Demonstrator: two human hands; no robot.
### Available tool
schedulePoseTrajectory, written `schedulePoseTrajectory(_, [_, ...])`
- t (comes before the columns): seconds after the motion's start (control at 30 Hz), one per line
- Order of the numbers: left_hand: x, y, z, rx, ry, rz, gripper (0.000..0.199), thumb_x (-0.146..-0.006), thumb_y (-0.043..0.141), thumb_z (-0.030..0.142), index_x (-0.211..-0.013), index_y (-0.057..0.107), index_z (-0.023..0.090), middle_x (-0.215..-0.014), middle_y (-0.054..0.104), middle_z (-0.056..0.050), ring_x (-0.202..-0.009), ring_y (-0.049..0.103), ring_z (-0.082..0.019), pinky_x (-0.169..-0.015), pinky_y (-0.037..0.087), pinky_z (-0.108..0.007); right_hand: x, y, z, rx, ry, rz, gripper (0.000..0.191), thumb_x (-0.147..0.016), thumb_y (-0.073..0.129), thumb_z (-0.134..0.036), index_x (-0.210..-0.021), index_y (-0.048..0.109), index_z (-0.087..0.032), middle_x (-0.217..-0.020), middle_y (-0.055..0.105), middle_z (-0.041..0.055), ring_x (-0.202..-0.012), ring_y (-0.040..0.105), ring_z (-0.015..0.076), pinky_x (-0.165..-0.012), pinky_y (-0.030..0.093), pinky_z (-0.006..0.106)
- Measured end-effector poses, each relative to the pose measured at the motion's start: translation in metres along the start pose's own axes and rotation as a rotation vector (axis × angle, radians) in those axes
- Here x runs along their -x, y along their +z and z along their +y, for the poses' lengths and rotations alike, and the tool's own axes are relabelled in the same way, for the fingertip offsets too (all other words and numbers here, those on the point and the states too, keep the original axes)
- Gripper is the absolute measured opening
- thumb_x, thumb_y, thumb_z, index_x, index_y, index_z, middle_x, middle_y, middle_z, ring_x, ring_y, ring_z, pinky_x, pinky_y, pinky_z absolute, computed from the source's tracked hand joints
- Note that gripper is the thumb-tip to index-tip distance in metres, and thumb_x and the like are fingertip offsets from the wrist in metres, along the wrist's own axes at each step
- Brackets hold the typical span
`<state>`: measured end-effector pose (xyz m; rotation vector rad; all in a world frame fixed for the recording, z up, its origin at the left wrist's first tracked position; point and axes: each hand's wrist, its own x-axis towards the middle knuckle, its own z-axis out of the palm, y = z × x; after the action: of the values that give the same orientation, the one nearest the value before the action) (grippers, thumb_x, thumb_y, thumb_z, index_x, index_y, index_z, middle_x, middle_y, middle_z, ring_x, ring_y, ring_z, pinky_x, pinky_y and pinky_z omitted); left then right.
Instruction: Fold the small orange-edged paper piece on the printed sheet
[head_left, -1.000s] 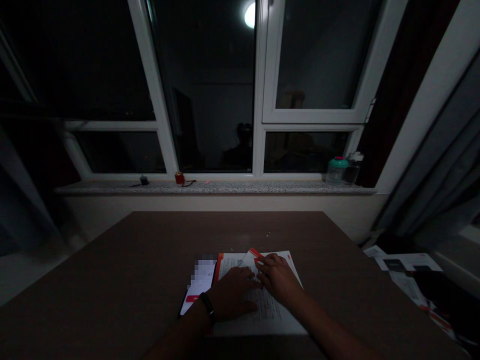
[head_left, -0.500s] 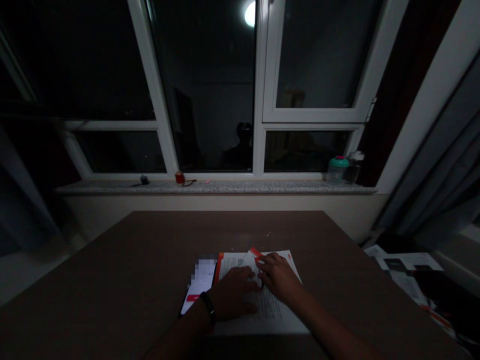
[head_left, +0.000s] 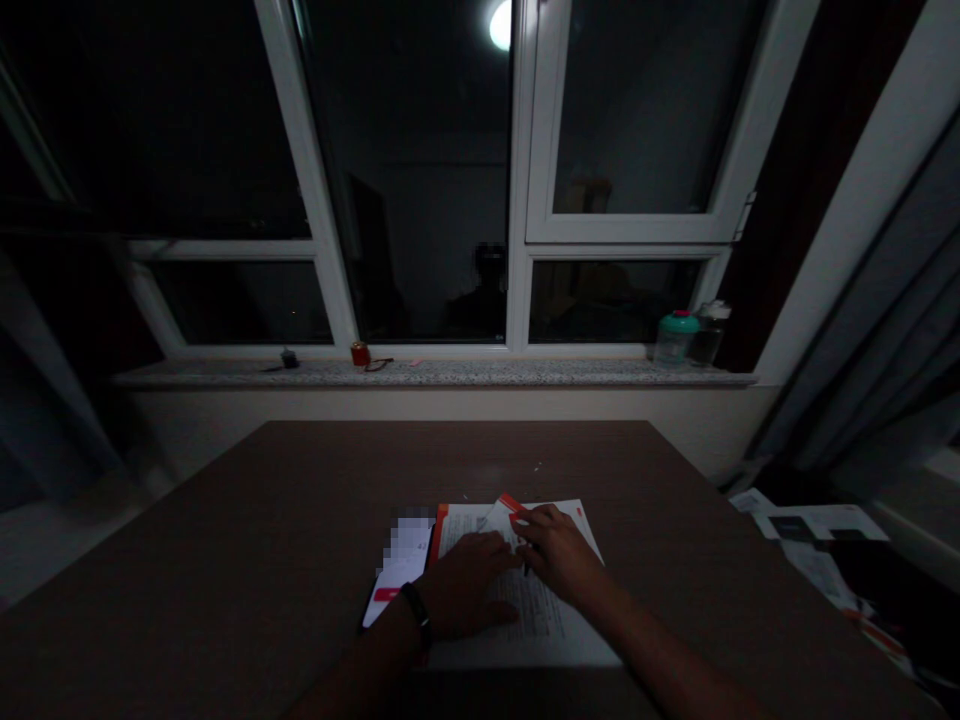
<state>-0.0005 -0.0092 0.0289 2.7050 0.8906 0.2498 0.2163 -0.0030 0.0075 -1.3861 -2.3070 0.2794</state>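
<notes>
The left hand (head_left: 466, 588), a dark band (head_left: 416, 612) at its wrist, lies palm down and open across the printed sheets (head_left: 577, 645), fingers pointing toward the right hand (head_left: 559, 552). Just left of the left hand is a lit phone (head_left: 399, 575), its long side running away from the person.

The right hand is curled, fingertips down on the paper. A thin dark tip (head_left: 526, 570) shows under its fingers; whether they grip a pen, I cannot tell. The red-edged slip (head_left: 509, 502) lies on the sheets, just beyond the left hand's fingers and at the far left of the right hand's fingertips. Its red edge slants from far left to near right, and the right hand is the nearer one to it.

Beyond both hands come the table (head_left: 450, 450), then the windowsill (head_left: 465, 374).
</notes>
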Motion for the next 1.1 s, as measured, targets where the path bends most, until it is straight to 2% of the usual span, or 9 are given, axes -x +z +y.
schedulePoseTrajectory(0.37, [-0.0006,0.0059,-0.0034,-0.040,0.013,0.025,0.061,-0.077,0.079,0.044,-0.131,0.055,0.030,-0.129,0.054,-0.008,-0.121,0.049,-0.033,-0.104,0.037,-0.050,0.0011,0.0022,-0.0014,0.055,0.025,0.004,0.034,-0.090,0.057,-0.027,-0.124,0.065,-0.031,-0.133,0.061,0.0010,-0.116,0.048,0.0261,-0.098,0.037,0.040])
schedulePoseTrajectory(0.6, [-0.0004,0.0020,0.0010,-0.056,-0.028,0.014,0.059,-0.075,0.081,0.042,-0.128,0.058,0.030,-0.128,0.054,-0.008,-0.120,0.049,-0.032,-0.103,0.038,-0.048,0.0008,-0.0001,-0.0036,0.065,0.035,-0.017,0.033,-0.091,0.056,-0.026,-0.122,0.065,-0.030,-0.132,0.061,0.0023,-0.117,0.047,0.0263,-0.097,0.036,0.040])
schedulePoseTrajectory(0.93, [-0.0028,-0.0013,0.0038,-0.047,-0.006,-0.002,0.063,-0.077,0.079,0.040,-0.132,0.052,0.025,-0.124,0.057,-0.008,-0.115,0.052,-0.030,-0.102,0.038,-0.047,0.0006,-0.0011,-0.0008,-0.014,-0.015,-0.024,0.039,-0.092,0.052,-0.022,-0.128,0.063,-0.027,-0.134,0.060,0.0032,-0.119,0.047,0.0245,-0.102,0.037,0.037])
schedulePoseTrajectory(1.1, [-0.0024,0.0024,0.0003,-0.051,-0.003,0.013,0.064,-0.078,0.078,0.038,-0.135,0.050,0.027,-0.130,0.055,-0.009,-0.121,0.048,-0.031,-0.106,0.035,-0.048,0.0004,0.0004,0.0015,-0.063,0.022,0.006,0.044,-0.089,0.054,-0.020,-0.132,0.060,-0.027,-0.132,0.062,0.0027,-0.117,0.048,0.0237,-0.102,0.037,0.036])
